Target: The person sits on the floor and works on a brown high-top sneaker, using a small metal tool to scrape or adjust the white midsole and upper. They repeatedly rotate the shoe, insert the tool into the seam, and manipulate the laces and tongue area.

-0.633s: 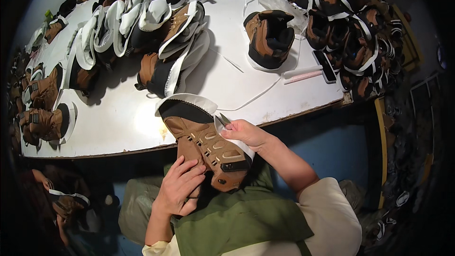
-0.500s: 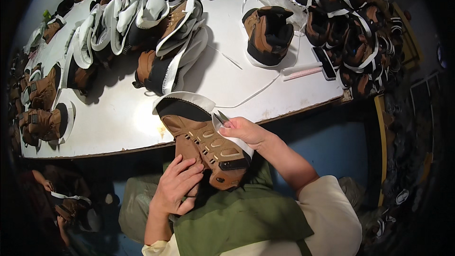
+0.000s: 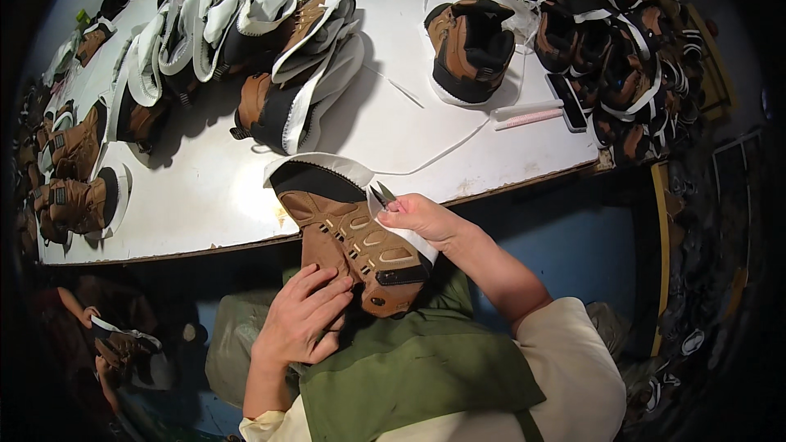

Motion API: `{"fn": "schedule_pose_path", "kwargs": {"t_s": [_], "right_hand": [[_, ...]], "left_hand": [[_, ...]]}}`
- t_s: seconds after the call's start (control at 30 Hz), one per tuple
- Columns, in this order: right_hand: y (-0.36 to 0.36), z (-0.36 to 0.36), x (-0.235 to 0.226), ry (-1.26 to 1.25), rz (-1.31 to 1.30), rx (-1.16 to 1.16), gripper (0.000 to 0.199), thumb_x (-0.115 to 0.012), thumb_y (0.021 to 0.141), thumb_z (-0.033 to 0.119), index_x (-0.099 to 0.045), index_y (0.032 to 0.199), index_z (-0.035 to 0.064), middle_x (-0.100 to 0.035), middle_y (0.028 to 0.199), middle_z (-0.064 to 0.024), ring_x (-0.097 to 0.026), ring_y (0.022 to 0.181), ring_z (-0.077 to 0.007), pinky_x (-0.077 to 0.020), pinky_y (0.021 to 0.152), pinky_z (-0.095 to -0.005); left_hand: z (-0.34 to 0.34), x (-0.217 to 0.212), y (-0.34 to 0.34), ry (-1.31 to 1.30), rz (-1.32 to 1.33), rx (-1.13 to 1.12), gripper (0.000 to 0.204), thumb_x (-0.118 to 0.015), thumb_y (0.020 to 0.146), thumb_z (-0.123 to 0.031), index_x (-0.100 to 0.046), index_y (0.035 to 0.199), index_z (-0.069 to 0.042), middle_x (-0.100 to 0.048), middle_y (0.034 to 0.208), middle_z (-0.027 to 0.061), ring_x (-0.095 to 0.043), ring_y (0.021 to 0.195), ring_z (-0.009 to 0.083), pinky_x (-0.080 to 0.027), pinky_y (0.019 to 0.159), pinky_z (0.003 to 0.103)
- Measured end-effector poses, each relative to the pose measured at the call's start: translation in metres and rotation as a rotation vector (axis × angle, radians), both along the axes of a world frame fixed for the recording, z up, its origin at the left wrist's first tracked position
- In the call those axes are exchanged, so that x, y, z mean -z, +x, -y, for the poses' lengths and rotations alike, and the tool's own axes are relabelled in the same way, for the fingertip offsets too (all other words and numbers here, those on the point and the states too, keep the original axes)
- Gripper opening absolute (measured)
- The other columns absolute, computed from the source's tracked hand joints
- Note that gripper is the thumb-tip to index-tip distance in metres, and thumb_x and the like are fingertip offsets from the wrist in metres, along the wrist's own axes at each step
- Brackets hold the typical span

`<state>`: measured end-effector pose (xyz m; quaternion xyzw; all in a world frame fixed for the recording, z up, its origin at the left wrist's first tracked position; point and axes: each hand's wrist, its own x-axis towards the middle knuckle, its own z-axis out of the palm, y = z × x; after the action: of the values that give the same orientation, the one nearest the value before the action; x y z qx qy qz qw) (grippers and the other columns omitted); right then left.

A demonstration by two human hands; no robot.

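Observation:
A brown and black shoe upper (image 3: pixel 327 233) with a white lining edge is held at the table's near edge, above my lap. My left hand (image 3: pixel 307 315) grips its lower brown part, fingers bent over the surface and the thumb partly hidden. In my right hand (image 3: pixel 419 219) is a small pair of thread snips (image 3: pixel 381 194), pinched with the pointed metal blades showing beyond the fingers. The blades lie against the white edging (image 3: pixel 409 239) on the upper's right side. Most of the snips is covered by my fingers.
A white table (image 3: pixel 393 135) spreads ahead. More shoe uppers (image 3: pixel 274 106) with white edging stand in a row at left. A single shoe (image 3: pixel 471 49), a phone (image 3: pixel 566 102) and piled uppers (image 3: pixel 622 57) are at right. A co-worker's hand (image 3: pixel 90 317) holds another upper, lower left.
The view has shifted slightly, so the table's things sit a little higher. My hands, the snips and the upper keep nearly the same positions.

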<state>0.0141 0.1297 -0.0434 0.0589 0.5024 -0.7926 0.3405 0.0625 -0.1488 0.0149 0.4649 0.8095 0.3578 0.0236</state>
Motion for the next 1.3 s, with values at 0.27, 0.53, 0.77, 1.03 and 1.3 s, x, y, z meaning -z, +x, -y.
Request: {"fn": "schedule_pose_path", "kwargs": {"t_s": [0.27,0.53,0.77,1.03,1.3], "right_hand": [[-0.003,-0.008,0.019,0.013,-0.026,-0.046,0.028,-0.065,0.091,0.021,-0.062,0.107,-0.0025,-0.066,0.097,-0.0028,-0.059,0.085,-0.0049,-0.0483,0.077,-0.0205],[-0.001,-0.008,0.017,-0.057,0.014,-0.015,0.030,-0.066,0.091,0.022,-0.062,0.106,-0.0030,-0.068,0.096,-0.0059,-0.063,0.083,-0.0078,-0.0504,0.076,-0.0216],[0.001,-0.003,-0.005,-0.038,0.007,0.002,0.029,-0.066,0.091,0.025,-0.061,0.101,-0.0019,-0.065,0.091,-0.0024,-0.057,0.079,-0.0045,-0.0468,0.074,-0.0187],[0.002,-0.003,-0.010,-0.025,-0.017,-0.006,0.028,-0.066,0.091,0.026,-0.062,0.096,-0.0010,-0.064,0.088,-0.0012,-0.055,0.077,-0.0030,-0.0456,0.070,-0.0180],[0.002,0.001,-0.013,-0.003,-0.022,0.040,0.028,-0.067,0.091,0.027,-0.061,0.092,0.0000,-0.063,0.085,-0.0009,-0.054,0.076,-0.0028,-0.0446,0.069,-0.0172]], "left_hand": [[-0.005,0.003,0.000,0.020,-0.024,0.004,0.048,-0.060,0.060,-0.022,-0.063,0.103,0.000,-0.063,0.118,0.0138,-0.055,0.112,0.0371,-0.042,0.099,0.053],[-0.006,0.005,0.000,0.033,-0.058,0.003,0.048,-0.060,0.063,-0.024,-0.063,0.105,0.000,-0.063,0.118,0.0140,-0.056,0.111,0.0372,-0.043,0.097,0.052],[-0.005,0.006,0.003,0.044,-0.064,-0.009,0.046,-0.060,0.064,-0.024,-0.063,0.104,0.000,-0.063,0.118,0.0142,-0.056,0.111,0.0369,-0.044,0.097,0.052],[0.002,0.006,0.001,0.127,-0.080,-0.027,0.046,-0.061,0.060,-0.016,-0.064,0.104,0.000,-0.064,0.116,0.0143,-0.059,0.109,0.0358,-0.048,0.093,0.049],[0.000,0.003,0.002,0.146,-0.111,-0.060,0.042,-0.060,0.059,-0.014,-0.065,0.098,0.002,-0.066,0.110,0.0145,-0.061,0.104,0.0361,-0.052,0.088,0.047]]}}
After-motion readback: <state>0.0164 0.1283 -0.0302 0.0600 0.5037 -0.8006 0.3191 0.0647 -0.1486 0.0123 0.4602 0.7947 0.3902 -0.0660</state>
